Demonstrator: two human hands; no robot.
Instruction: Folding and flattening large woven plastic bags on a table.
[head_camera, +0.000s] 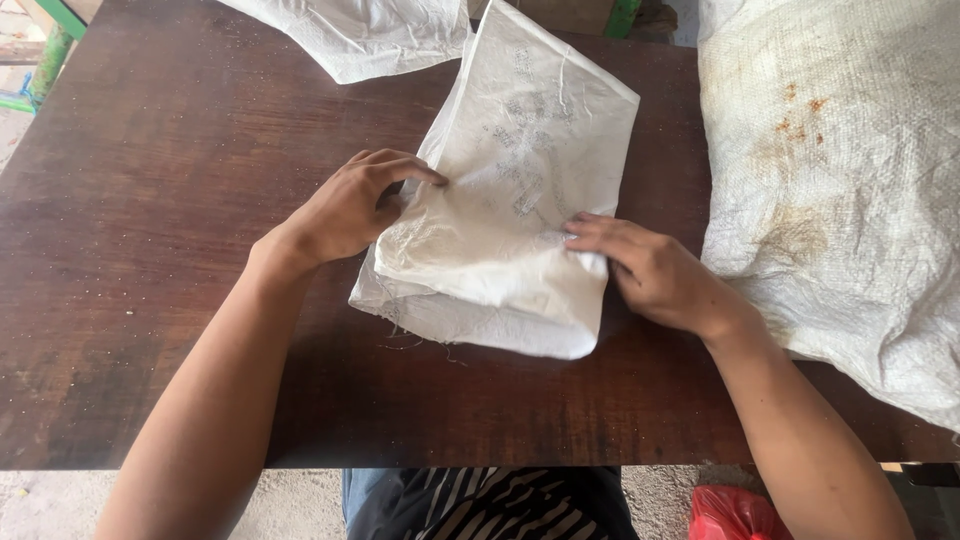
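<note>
Sack (510, 200) lies folded on the table (150, 250) right between my 2 hands, its long axis running away from me and leaning a little to the right, the folded near end closest to my body and the far end past my fingertips. It is white woven plastic with faint grey printing on the top face and loose threads at the near left edge.

My left hand (350, 205) sits at the sack's left edge, about halfway along. The fingers are curled, with the index finger stretched across onto the top layer, and the thumb seems tucked against the edge, so I judge it a light pinch on the fold; I cannot see how much material is inside the grip.

My right hand (650, 270) lies on the right edge nearer the near end, fingers almost flat and spread, pressing the top layer down, not closed around anything.

Both hands touch the sack, so neither is nearer; the left is a bit further from me, the right a bit closer.

Beyond my left hand, at the far edge of the table, lies another white sack (350, 35). Just right of my right hand lies a big stained sack (840, 180). Below the table edge a red bag (735, 515) shows near my right elbow
</note>
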